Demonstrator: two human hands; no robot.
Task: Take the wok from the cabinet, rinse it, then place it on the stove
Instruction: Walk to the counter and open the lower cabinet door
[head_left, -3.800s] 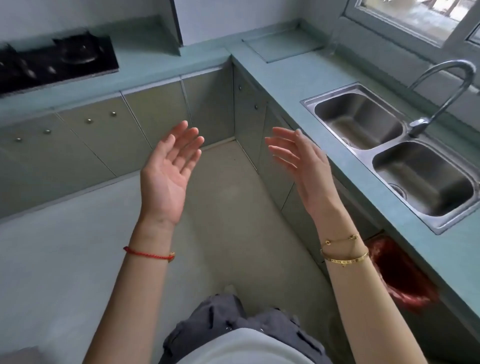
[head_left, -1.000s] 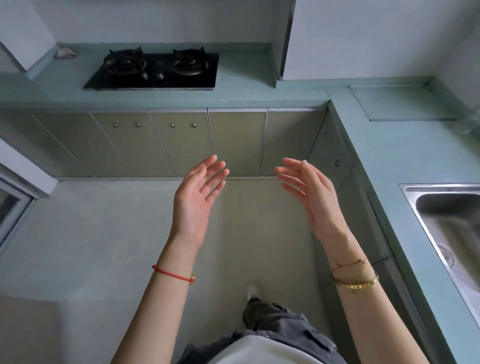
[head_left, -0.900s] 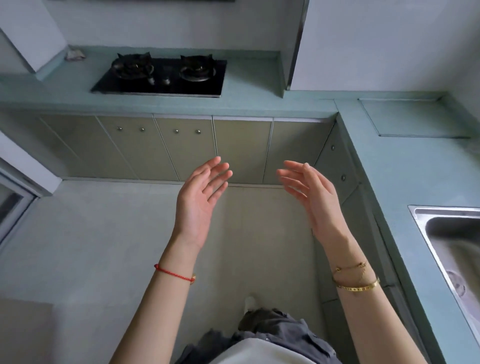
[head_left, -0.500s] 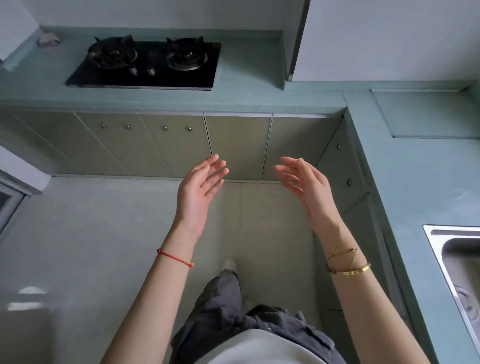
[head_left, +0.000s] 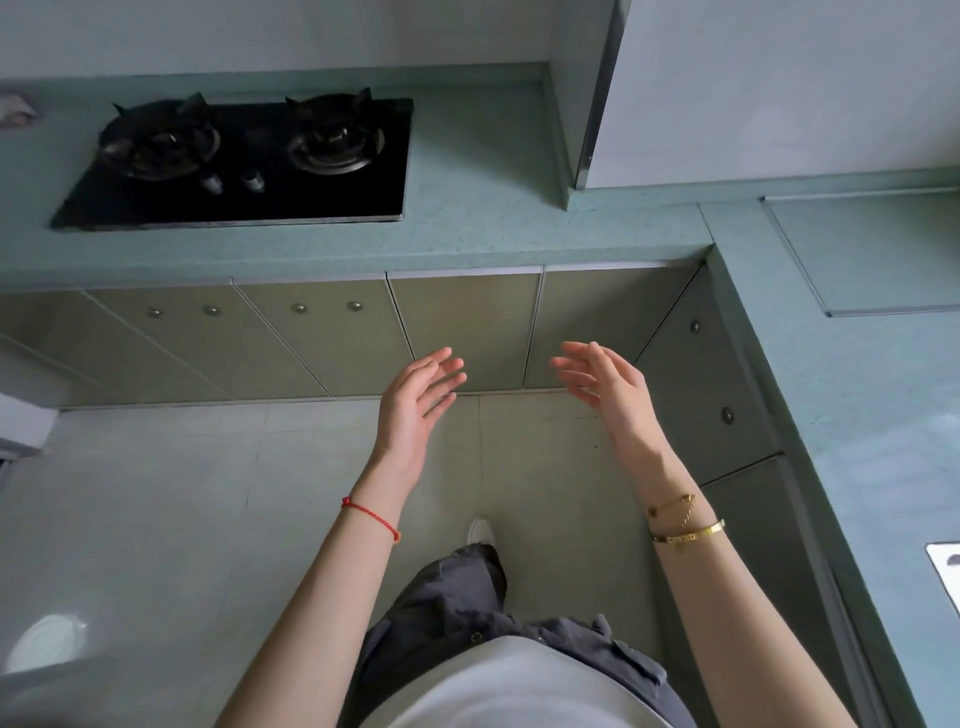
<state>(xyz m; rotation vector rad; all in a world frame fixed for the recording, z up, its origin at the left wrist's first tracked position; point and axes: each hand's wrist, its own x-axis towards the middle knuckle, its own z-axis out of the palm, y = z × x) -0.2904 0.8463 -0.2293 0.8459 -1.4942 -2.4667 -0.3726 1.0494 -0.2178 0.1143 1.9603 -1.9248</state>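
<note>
A black two-burner stove (head_left: 249, 161) is set into the green counter at the upper left, with nothing on its burners. Below the counter runs a row of olive cabinet doors (head_left: 322, 338) with small round knobs, all closed. No wok is in view. My left hand (head_left: 415, 405) and my right hand (head_left: 608, 389) are raised in front of me over the floor, palms facing each other, fingers apart and empty. They hang in front of the lower edge of the cabinets near the corner.
The green counter (head_left: 493, 228) turns a corner and continues along the right side (head_left: 857, 395). More cabinet doors (head_left: 711, 384) stand under that right run. A corner of the steel sink (head_left: 948, 566) shows at the right edge. A white wall pillar (head_left: 753, 88) rises behind the corner.
The view has swung from the sink toward the stove and come closer to the cabinets. Both hands stay raised, empty and open.
</note>
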